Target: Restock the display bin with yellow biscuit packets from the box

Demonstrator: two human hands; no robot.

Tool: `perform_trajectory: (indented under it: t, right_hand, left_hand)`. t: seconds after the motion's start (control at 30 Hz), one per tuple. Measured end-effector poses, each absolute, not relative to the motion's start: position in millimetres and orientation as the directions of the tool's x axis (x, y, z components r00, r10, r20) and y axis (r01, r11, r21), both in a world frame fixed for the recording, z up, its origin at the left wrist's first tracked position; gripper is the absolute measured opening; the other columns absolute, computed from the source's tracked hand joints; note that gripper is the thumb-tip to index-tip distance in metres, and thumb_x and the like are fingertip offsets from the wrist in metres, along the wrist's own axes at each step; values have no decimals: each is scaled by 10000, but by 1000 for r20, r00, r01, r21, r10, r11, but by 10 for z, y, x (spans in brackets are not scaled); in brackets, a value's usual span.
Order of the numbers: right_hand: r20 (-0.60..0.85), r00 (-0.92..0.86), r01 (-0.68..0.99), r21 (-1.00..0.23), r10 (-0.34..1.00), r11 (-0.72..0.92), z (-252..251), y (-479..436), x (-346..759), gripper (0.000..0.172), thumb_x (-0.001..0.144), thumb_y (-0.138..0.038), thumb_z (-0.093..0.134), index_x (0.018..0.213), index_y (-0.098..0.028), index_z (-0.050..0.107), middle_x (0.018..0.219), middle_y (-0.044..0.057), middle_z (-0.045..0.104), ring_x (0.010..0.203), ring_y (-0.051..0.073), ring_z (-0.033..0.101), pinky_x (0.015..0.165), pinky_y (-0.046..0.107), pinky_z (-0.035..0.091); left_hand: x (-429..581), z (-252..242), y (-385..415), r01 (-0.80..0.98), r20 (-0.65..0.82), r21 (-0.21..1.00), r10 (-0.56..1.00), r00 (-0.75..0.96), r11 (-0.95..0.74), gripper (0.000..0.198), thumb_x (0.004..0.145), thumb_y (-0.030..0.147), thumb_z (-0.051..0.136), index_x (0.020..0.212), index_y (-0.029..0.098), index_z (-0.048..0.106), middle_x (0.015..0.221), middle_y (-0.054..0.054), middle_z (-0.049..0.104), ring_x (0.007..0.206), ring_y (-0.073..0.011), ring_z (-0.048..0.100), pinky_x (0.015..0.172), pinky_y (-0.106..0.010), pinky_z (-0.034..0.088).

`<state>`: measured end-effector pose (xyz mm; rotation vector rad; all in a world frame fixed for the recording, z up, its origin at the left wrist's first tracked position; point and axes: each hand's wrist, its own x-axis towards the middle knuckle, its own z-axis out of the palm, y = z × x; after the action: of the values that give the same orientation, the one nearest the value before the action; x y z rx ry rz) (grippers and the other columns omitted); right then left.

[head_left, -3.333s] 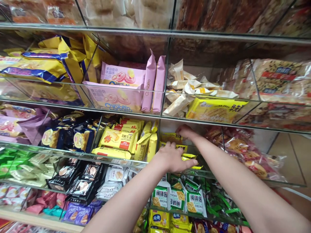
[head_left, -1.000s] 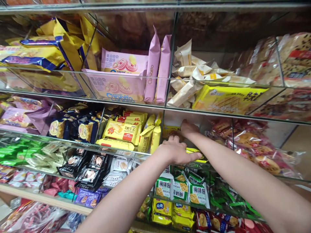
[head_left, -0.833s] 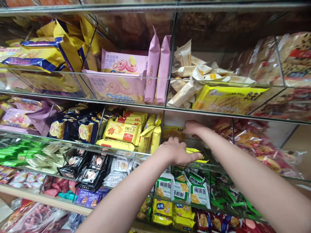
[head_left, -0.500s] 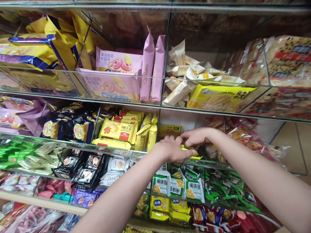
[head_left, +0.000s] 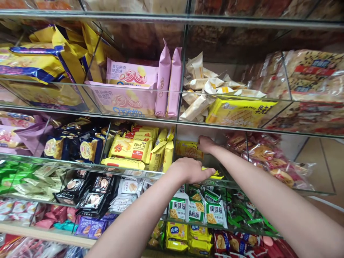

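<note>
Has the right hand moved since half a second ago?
Yes, upward in view: the right hand is now closer to the shelf edge above it.

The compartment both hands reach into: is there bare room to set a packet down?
Some, apparently: pale back wall shows above the yellow packet and between the right hand and the red-wrapped packs, though the right forearm hides floor there. It's crowded under the left hand, and leftward, where yellow-and-red packs are heaped.

I'm in what looks like a snack shop. Glass shelves rise before me in tiers, their dividers making bins stocked with pink cookie packs, green-and-white packets and other branded, wrapped treats.
</note>
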<state>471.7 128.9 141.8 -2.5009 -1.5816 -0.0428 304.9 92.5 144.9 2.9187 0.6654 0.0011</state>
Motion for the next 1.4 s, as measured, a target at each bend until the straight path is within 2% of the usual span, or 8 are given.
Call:
perform_trajectory:
  t: [0.13, 0.23, 0.47, 0.6, 0.8, 1.07, 1.23, 1.4]
  right_hand:
    - [154, 493, 857, -251, 856, -449, 1342, 1309, 4670, 561, 673, -355, 623, 1138, -111, 425, 1097, 145, 589, 963, 212, 581, 653, 237, 450]
    - [145, 530, 829, -296, 836, -474, 1296, 1348, 4628, 676, 617, -338, 673, 1160, -91, 355, 1058, 154, 601, 913, 220, 599, 606, 244, 449]
    - [167, 531, 830, -301, 831, -470, 1197, 1385, 4651, 647, 610, -327, 671, 1133, -140, 340, 997, 131, 611, 888, 254, 609, 564, 264, 432]
    - [192, 531, 836, -275, 825, -475, 1170, 1389, 4592, 637, 614, -283, 668, 1141, -153, 333, 1000, 147, 607, 893, 289, 604, 598, 302, 433]
    - [193, 562, 814, -301, 804, -497, 1212, 1401, 4515, 424, 750, -225, 519, 1131, -138, 355, 1002, 177, 612, 912, 293, 604, 644, 328, 439]
    - [216, 580, 795, -362, 786, -487, 1239, 1392, 4609, 655, 652, -371, 653, 1146, -91, 327, 1037, 194, 600, 939, 284, 596, 669, 304, 462]
    - [204, 570, 795, -381, 796, -472, 1282, 1355, 4643, 722, 624, -446, 666, 1146, -77, 330, 1040, 203, 596, 943, 274, 597, 651, 290, 473]
    - [168, 588, 781, -375, 791, -500, 1298, 1336, 4642, 737, 603, -419, 692, 1161, -84, 344, 1039, 194, 601, 908, 272, 609, 651, 294, 474]
  left_hand:
    - [3041, 1473, 909, 443, -35, 141, 443, 896, -885, 901, 730, 706, 41, 1106, 106, 598, 1126, -223, 611, 1022, -382, 565, 825, -494, 460]
    - [3038, 1465, 911, 437, -19, 142, 439, 898, -888, 894, 730, 706, 41, 1119, 118, 590, 1142, -214, 605, 1028, -380, 563, 825, -499, 459]
    - [3043, 1439, 928, 430, -15, 147, 433, 901, -891, 788, 763, 654, 108, 1075, 133, 609, 1108, -199, 629, 997, -371, 582, 799, -495, 474]
    - [3036, 1439, 921, 417, 10, 153, 424, 906, -896, 771, 762, 658, 124, 1083, 143, 600, 1107, -190, 632, 985, -372, 588, 786, -500, 477]
    - [3029, 1444, 921, 421, 4, 143, 426, 905, -896, 811, 746, 690, 94, 1100, 157, 593, 1092, -190, 639, 980, -369, 592, 784, -497, 478]
    - [3041, 1426, 935, 412, 14, 154, 419, 908, -898, 838, 728, 715, 74, 1109, 177, 591, 1092, -175, 644, 980, -364, 592, 788, -493, 475]
    - [3029, 1437, 916, 419, 13, 157, 426, 904, -894, 845, 728, 710, 44, 1125, 196, 584, 1108, -159, 639, 993, -357, 586, 793, -488, 472]
    - [3035, 1437, 922, 430, 4, 165, 436, 900, -888, 787, 742, 686, 82, 1108, 201, 583, 1111, -152, 638, 992, -353, 585, 790, -482, 471]
